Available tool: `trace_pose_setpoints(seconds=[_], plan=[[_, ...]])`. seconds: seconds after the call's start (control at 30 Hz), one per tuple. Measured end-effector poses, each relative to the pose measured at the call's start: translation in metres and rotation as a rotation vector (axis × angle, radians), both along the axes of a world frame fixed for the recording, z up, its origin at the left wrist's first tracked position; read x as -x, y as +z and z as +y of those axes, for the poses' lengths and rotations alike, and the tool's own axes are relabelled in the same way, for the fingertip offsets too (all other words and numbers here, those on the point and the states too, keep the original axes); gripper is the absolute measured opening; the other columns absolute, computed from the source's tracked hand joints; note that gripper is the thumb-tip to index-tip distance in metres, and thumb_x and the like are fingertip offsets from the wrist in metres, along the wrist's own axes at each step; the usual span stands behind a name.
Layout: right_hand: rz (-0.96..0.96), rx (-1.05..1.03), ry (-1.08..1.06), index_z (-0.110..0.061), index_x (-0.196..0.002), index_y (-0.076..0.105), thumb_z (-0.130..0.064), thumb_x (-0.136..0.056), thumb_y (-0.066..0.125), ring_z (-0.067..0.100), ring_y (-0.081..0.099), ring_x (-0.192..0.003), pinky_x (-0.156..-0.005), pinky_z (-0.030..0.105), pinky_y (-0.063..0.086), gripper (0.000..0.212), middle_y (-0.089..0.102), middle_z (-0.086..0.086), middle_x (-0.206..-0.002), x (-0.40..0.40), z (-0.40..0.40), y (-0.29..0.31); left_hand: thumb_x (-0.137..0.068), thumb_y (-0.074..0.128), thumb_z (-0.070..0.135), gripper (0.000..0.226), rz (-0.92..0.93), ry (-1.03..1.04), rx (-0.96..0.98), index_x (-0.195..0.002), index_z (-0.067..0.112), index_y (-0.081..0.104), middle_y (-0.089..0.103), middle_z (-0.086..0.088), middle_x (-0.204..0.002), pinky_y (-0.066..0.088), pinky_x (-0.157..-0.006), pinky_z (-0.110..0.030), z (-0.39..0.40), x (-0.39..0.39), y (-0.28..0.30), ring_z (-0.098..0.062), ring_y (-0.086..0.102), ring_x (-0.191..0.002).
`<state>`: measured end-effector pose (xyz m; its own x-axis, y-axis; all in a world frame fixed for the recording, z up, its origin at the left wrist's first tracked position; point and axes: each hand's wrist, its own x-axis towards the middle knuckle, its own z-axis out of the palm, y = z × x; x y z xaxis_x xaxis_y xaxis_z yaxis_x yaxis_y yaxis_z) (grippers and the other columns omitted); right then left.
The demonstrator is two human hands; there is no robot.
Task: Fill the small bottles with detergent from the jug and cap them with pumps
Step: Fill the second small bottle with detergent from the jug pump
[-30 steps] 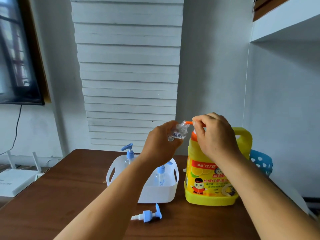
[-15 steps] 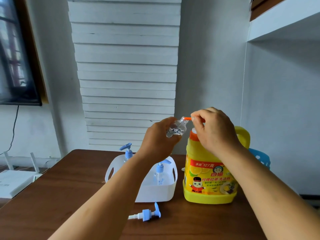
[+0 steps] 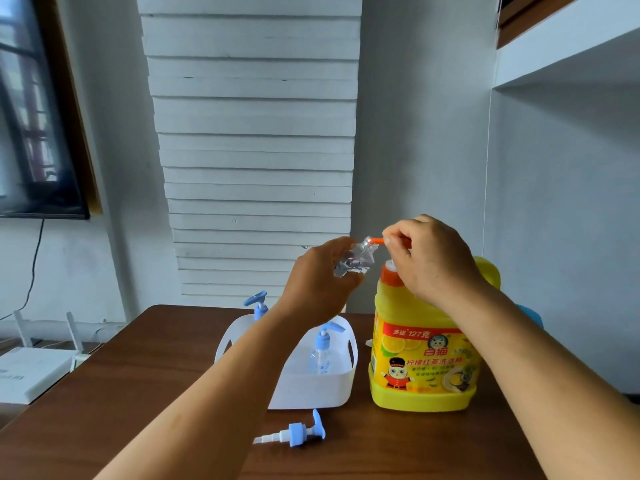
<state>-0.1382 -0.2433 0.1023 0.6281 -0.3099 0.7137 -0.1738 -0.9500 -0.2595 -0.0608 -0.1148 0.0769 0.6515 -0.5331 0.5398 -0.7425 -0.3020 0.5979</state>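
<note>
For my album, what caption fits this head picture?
Left hand tilts bottle to jug spout; right hand on pump.

- We're in a lived-in room of a home, by the look of it: plain white walls and a brown wooden table [image 3: 145, 368] pushed up against them.
- On the left wall, a dark flat screen [image 3: 38, 133] with a cable hanging below it.
- Lower left, a white router [image 3: 33, 370] with upright antennas.
- On the table, a yellow household detergent jug [image 3: 424, 362] and a white plastic basket [image 3: 311, 389].
</note>
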Motion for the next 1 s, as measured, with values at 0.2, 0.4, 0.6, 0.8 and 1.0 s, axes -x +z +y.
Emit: trace_pose_setpoints(seconds=[0.2,0.4,0.6,0.8,1.0], plan=[[-0.027,-0.003,-0.015,-0.013,-0.104,0.063,-0.025,-0.095,0.044,0.022,0.053,-0.098,-0.072,0.026,0.039,0.025,0.061,0.008,-0.108,-0.003,0.003,-0.017,-0.083,0.064,0.019,0.034,0.034,0.004,0.0,-0.117,0.022,0.059,0.069,0.003,-0.106,0.045,-0.073,-0.021,0.0,0.002,-0.012,-0.013,0.059,-0.088],[-0.003,0.017,-0.012,-0.013,-0.103,0.065,-0.025,-0.095,0.044,0.022,0.053,-0.095,-0.071,0.025,0.037,0.025,0.062,0.009,-0.105,0.0,0.003,-0.008,-0.083,0.064,0.02,0.03,0.027,0.003,0.004,-0.112,0.024,0.06,0.07,0.004,-0.103,0.044,-0.07,-0.023,-0.001,0.002,-0.008,-0.014,0.06,-0.084],[-0.023,0.009,0.001,-0.013,-0.103,0.065,-0.026,-0.094,0.046,0.018,0.05,-0.088,-0.071,0.025,0.038,0.025,0.063,0.009,-0.106,0.001,0.001,-0.001,-0.084,0.064,0.021,0.035,0.009,0.011,0.006,-0.118,0.022,0.059,0.069,0.004,-0.107,0.039,-0.065,-0.011,-0.001,0.002,-0.002,-0.011,0.058,-0.086],[-0.05,0.028,-0.017,-0.011,-0.109,0.063,-0.026,-0.095,0.044,0.023,0.054,-0.101,-0.074,0.026,0.041,0.028,0.062,0.01,-0.111,0.0,0.005,-0.019,-0.083,0.063,0.019,0.037,0.03,0.01,-0.005,-0.12,0.022,0.058,0.069,0.002,-0.111,0.042,-0.072,-0.02,0.0,0.001,-0.011,-0.012,0.058,-0.088],[-0.028,0.04,-0.008,-0.012,-0.109,0.064,-0.026,-0.095,0.044,0.022,0.055,-0.1,-0.074,0.025,0.039,0.027,0.063,0.009,-0.111,0.002,0.004,-0.009,-0.084,0.064,0.019,0.039,0.041,-0.003,0.013,-0.121,0.023,0.057,0.068,0.003,-0.113,0.037,-0.065,-0.007,0.0,0.002,-0.008,-0.009,0.057,-0.087]])
